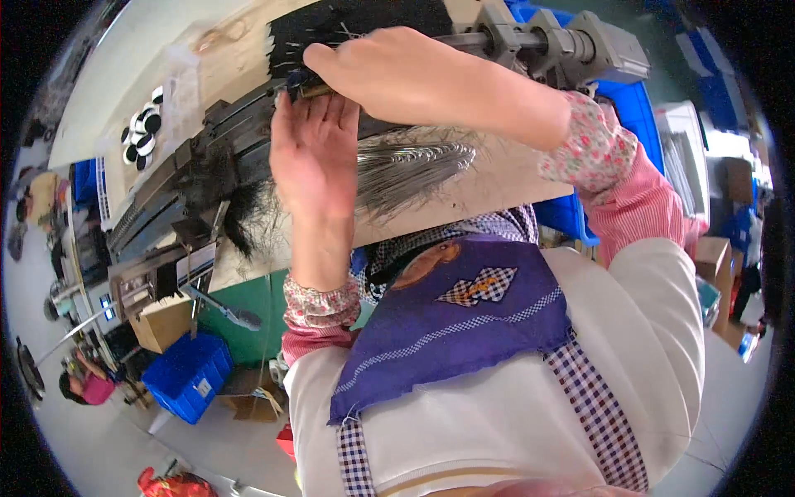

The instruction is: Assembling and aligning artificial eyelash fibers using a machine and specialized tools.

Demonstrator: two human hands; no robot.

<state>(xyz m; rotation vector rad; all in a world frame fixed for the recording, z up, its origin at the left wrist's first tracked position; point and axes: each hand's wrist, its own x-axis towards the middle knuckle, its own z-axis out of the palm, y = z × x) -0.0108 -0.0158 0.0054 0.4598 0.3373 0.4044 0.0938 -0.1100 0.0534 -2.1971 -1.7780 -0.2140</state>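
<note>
My left hand (317,157) is palm up at the near edge of a long dark metal machine (240,124), its fingers stretched forward against the machine's working part. Just above it, my right hand (360,66) reaches across from the right with its fingers curled; whatever is in them is hidden. Below my right wrist, a fanned bundle of thin silvery wires (414,170) lies on the tabletop. Behind my hands a black cloth (364,21) is spread, with several loose wires on it. Fine black bristly strands (242,217) hang beside the machine's left part.
Black-and-white round pieces (142,137) lie near a clear plastic box (178,83) at the far left. A grey cylindrical machine end (580,48) sits at the upper right. Blue bins stand to the right and on the floor (189,377). Another person (87,385) is far left.
</note>
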